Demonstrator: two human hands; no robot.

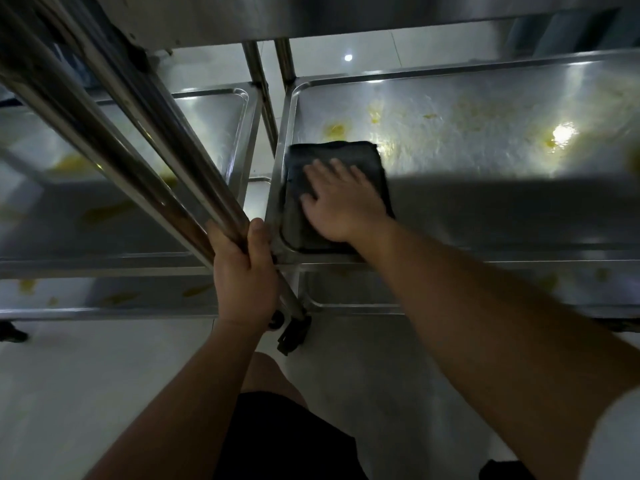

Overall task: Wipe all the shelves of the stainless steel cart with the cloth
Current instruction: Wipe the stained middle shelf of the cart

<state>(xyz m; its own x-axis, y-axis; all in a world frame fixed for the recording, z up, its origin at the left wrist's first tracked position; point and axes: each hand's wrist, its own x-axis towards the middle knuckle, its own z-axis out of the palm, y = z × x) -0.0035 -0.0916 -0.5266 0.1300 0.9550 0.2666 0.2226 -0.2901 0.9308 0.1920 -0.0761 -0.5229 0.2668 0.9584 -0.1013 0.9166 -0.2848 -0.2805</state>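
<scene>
A folded dark cloth (332,157) lies flat in the near left corner of the right cart's middle shelf (485,209). My right hand (341,202) presses on the cloth with its palm down and fingers spread. That shelf carries yellow smears (336,130) further back and to the right. My left hand (244,268) is wrapped around the cart's upright steel post (180,174) at the shelf's front left corner. A lower shelf (346,296) shows beneath, also with yellow spots.
A second steel cart (138,140) stands close on the left, its shelves smeared yellow. Above hangs the underside of a top shelf (346,15). Black caster wheels (292,336) rest on the pale tiled floor (86,393). My knee and dark shorts (277,420) are below.
</scene>
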